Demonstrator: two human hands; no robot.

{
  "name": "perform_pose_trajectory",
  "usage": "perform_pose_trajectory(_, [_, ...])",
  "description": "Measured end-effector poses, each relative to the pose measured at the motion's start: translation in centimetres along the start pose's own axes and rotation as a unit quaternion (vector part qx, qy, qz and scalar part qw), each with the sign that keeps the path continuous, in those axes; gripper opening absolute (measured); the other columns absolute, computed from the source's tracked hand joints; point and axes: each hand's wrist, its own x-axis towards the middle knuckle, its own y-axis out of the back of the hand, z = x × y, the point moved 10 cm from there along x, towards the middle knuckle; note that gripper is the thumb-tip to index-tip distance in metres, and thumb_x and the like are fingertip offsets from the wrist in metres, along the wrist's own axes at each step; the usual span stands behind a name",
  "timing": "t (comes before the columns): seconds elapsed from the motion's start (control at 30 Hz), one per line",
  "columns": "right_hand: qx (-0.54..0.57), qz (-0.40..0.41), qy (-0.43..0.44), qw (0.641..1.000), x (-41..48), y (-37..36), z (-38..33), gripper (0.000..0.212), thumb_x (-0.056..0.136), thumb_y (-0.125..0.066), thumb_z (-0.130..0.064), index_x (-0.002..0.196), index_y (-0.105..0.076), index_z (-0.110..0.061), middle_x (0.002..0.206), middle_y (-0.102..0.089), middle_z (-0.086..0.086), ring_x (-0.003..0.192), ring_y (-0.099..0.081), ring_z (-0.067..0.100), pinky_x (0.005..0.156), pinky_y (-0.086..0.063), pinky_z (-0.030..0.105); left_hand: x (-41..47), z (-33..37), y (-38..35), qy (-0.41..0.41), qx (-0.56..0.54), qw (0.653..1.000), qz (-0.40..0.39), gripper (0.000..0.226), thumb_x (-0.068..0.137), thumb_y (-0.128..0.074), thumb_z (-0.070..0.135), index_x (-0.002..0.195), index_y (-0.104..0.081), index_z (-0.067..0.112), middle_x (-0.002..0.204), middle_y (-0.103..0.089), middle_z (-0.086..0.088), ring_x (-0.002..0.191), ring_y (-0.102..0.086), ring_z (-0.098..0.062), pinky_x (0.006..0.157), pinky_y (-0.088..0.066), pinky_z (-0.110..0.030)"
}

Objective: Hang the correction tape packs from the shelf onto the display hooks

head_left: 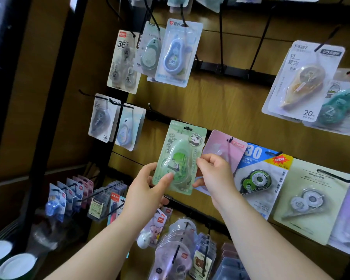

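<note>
A green correction tape pack [179, 150] with a panda picture is held upright against the wooden display wall. My left hand [148, 186] grips its lower left corner, thumb across the front. My right hand [212, 172] pinches its right edge. The pack's hang hole [188, 128] sits near the top. A bare black hook [149, 106] juts out up and to the left of the pack. Just right of it a pink pack [220, 144] hangs on its own hook.
Other tape packs hang all around: a blue one [178, 55] above, a "30" pack [259, 174] and a pale yellow pack [309, 201] to the right, and small ones [117, 122] to the left. Rows of packs [182, 251] hang on pegs below. A black frame post [55, 93] stands at left.
</note>
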Motion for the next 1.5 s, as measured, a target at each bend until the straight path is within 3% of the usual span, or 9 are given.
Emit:
perform_pose_trajectory(0.33, [-0.034,0.029,-0.015,0.999,2.3,0.1,1.0,0.014,0.093,-0.043,-0.015,0.084,-0.054,-0.017,0.068,-0.055,-0.008,0.028,-0.048,0.002,0.049,-0.039,0.022,3.0,-3.8,-2.2,0.114,-0.087,0.989,0.019,0.041,0.087,-0.056,0.033,0.122,-0.044,0.015,0.101,-0.062,-0.011,0.061,-0.062,-0.015,0.063,-0.054,-0.028])
perform_pose_trajectory(0.57, [-0.075,0.092,-0.012,0.993,5.5,0.8,2.0,0.024,0.091,-0.041,-0.010,0.071,-0.053,-0.015,0.074,-0.056,0.008,0.063,-0.056,0.029,0.042,-0.038,0.022,6.6,-6.7,-5.2,0.146,-0.131,0.980,0.011,0.043,0.089,-0.054,0.034,0.123,-0.047,0.009,0.096,-0.063,-0.010,0.064,-0.061,-0.015,0.066,-0.055,-0.029])
perform_pose_trajectory(0.73, [-0.109,0.110,-0.008,0.988,7.2,0.5,2.8,0.017,0.091,-0.041,-0.012,0.077,-0.051,-0.014,0.090,-0.058,0.008,0.091,-0.064,0.037,0.075,-0.050,0.037,8.1,-8.6,-7.0,0.170,-0.165,0.972,0.005,0.043,0.089,-0.054,0.033,0.123,-0.047,0.007,0.071,-0.053,-0.002,0.059,-0.054,-0.013,0.051,-0.047,-0.021])
perform_pose_trajectory(0.87, [-0.160,0.061,-0.039,0.985,6.9,-0.2,4.5,0.023,0.089,-0.043,-0.013,0.104,-0.060,-0.006,0.089,-0.058,0.008,0.090,-0.062,0.029,0.069,-0.041,0.028,8.3,-9.7,-6.7,0.181,-0.167,0.969,0.010,0.050,0.089,-0.054,0.033,0.130,-0.039,0.010,0.071,-0.051,-0.003,0.053,-0.049,-0.014,0.048,-0.042,-0.024])
perform_pose_trajectory(1.03, [-0.227,-0.028,-0.089,0.970,4.1,-1.4,7.0,0.042,0.086,-0.044,-0.010,0.127,-0.051,-0.012,0.123,-0.060,0.015,0.113,-0.056,0.029,0.098,-0.047,0.041,4.4,-9.0,-4.1,0.089,0.000,0.996,0.026,0.021,0.088,-0.057,0.029,0.105,-0.053,0.017,0.071,-0.058,-0.001,0.061,-0.056,-0.019,0.060,-0.048,-0.031])
perform_pose_trajectory(1.1, [-0.220,-0.045,-0.081,0.971,2.4,-1.5,7.2,0.034,0.085,-0.047,-0.009,0.117,-0.058,-0.014,0.115,-0.064,0.012,0.100,-0.060,0.027,0.089,-0.050,0.036,1.5,-8.9,-3.1,0.052,0.013,0.998,0.018,0.004,0.088,-0.057,0.023,0.084,-0.058,0.021,0.063,-0.058,0.000,0.056,-0.055,-0.015,0.059,-0.047,-0.030])
perform_pose_trajectory(1.27, [-0.162,-0.104,-0.072,0.979,-3.5,-1.8,7.8,0.017,0.089,-0.043,-0.007,0.083,-0.056,-0.017,0.067,-0.059,-0.008,0.047,-0.048,0.008,0.041,-0.038,0.011,-5.9,-10.0,-0.4,0.029,0.081,0.996,-0.012,0.033,0.089,-0.054,0.017,0.057,-0.053,0.024,0.045,-0.056,0.007,0.045,-0.052,0.000,0.051,-0.040,-0.014])
perform_pose_trajectory(1.37, [-0.166,-0.136,-0.082,0.973,-7.3,-2.7,10.4,0.025,0.088,-0.046,-0.009,0.067,-0.054,-0.021,0.061,-0.059,-0.008,0.032,-0.046,0.001,0.038,-0.036,0.011,-9.9,-12.3,1.1,0.052,0.125,0.991,-0.021,0.040,0.089,-0.055,0.018,0.049,-0.049,0.023,0.040,-0.052,0.010,0.042,-0.047,-0.003,0.049,-0.036,-0.018])
perform_pose_trajectory(1.5, [-0.137,-0.133,-0.152,0.970,-12.2,-3.3,16.8,0.034,0.089,-0.047,-0.008,0.058,-0.050,-0.021,0.059,-0.058,0.000,0.041,-0.046,0.008,0.036,-0.034,0.013,-15.5,-18.9,2.0,0.151,0.208,0.964,-0.073,0.033,0.090,-0.053,0.025,0.058,-0.058,0.018,0.042,-0.057,0.012,0.041,-0.053,0.000,0.052,-0.042,-0.020])
